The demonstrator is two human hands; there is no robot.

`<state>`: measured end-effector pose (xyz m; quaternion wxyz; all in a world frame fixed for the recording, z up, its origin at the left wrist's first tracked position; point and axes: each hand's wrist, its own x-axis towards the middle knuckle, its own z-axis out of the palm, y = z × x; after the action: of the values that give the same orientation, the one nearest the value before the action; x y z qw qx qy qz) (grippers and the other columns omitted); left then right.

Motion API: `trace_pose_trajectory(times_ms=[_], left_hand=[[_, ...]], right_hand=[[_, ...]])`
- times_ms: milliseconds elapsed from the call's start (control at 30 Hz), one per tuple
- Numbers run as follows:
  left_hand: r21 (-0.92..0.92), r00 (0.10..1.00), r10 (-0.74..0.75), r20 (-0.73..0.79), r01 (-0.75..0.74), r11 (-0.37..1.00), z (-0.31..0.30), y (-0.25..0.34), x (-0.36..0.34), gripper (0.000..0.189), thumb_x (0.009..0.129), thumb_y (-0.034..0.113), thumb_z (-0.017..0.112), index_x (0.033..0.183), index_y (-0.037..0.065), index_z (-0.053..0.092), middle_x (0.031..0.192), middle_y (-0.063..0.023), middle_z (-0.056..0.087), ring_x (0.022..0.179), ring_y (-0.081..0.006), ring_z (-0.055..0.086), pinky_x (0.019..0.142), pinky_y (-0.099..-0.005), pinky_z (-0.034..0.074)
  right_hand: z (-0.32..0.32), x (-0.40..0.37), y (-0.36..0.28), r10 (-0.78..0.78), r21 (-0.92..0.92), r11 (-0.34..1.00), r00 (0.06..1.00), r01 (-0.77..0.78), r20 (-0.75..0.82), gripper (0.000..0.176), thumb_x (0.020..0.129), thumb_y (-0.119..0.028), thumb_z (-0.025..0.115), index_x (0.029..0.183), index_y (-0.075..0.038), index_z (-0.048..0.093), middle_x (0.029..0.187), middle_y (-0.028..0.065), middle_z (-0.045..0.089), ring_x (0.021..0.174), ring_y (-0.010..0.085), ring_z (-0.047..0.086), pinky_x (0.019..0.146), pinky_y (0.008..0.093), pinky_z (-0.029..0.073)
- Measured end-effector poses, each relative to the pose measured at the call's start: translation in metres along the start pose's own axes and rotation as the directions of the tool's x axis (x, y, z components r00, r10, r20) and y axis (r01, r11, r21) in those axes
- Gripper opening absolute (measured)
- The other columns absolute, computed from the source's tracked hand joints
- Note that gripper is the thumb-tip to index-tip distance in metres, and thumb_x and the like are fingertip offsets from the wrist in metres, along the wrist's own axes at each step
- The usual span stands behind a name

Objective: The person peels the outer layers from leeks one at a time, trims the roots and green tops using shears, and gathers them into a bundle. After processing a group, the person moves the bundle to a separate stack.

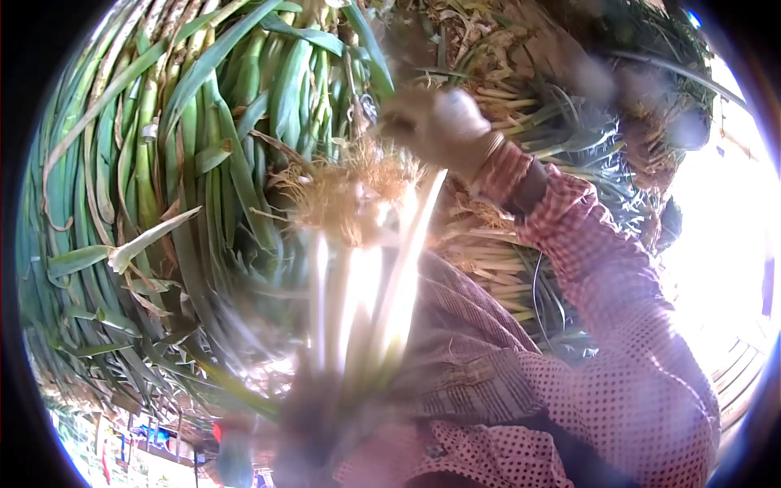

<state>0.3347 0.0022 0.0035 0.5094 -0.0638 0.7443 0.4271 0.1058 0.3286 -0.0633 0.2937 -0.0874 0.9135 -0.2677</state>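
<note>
The gloved right hand [451, 130], upper centre, is fisted on the rooty top of the scallion bunch [366, 276] mid-frame; whether the blurred left hand [305, 419] below grips it, I cannot tell.

Looks like an open-air farm or market spot for sorting vegetables: stacked high with long green onion leaves [203, 163] and piled rooted bunches [496, 260], flooded with glaring daylight.

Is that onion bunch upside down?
Yes, upside down: the white-stalked onion bunch has its stringy tan roots on top, beside the white-gloved right hand.
</note>
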Motion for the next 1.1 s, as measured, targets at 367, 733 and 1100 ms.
trace_pose_trajectory(times_ms=[367, 733, 1100], left_hand=[[-0.222, 0.977, -0.208, 0.052, 0.215, 0.951, -0.002, -0.01, -0.002, 0.03, 0.102, 0.022, 0.062, 0.118, -0.003, 0.06, 0.096, -0.0092, 0.063, 0.088, -0.0196, 0.061, 0.078, -0.0336, 0.051], [-0.245, 0.983, -0.184, 0.02, 0.183, 0.952, -0.014, -0.006, -0.008, 0.031, 0.105, 0.027, 0.059, 0.117, -0.001, 0.061, 0.094, -0.0031, 0.06, 0.088, -0.0142, 0.058, 0.078, -0.0285, 0.049], [-0.193, 0.98, -0.195, 0.043, 0.2, 0.961, -0.018, -0.003, -0.013, 0.04, 0.103, 0.035, 0.056, 0.117, -0.002, 0.062, 0.096, -0.0052, 0.061, 0.089, -0.016, 0.06, 0.08, -0.0303, 0.049]], right_hand=[[0.075, 0.018, -0.045, -0.019, -0.065, 0.997, 0.922, 0.048, 0.388, 0.022, 0.099, -0.027, 0.058, 0.106, -0.01, 0.071, 0.086, 0.0067, 0.07, 0.072, 0.0152, 0.066, 0.061, 0.0331, 0.056], [0.019, 0.056, 0.051, 0.168, -0.138, 0.976, 0.986, -0.166, 0.007, 0.03, 0.101, -0.036, 0.06, 0.101, -0.01, 0.073, 0.086, 0.008, 0.07, 0.071, 0.0183, 0.066, 0.062, 0.0339, 0.056], [0.089, -0.041, -0.049, -0.334, -0.286, 0.87, 0.907, 0.401, 0.258, 0.032, 0.093, -0.033, 0.065, 0.072, -0.009, 0.068, 0.071, 0.0023, 0.065, 0.061, 0.0217, 0.065, 0.054, 0.0398, 0.053]])
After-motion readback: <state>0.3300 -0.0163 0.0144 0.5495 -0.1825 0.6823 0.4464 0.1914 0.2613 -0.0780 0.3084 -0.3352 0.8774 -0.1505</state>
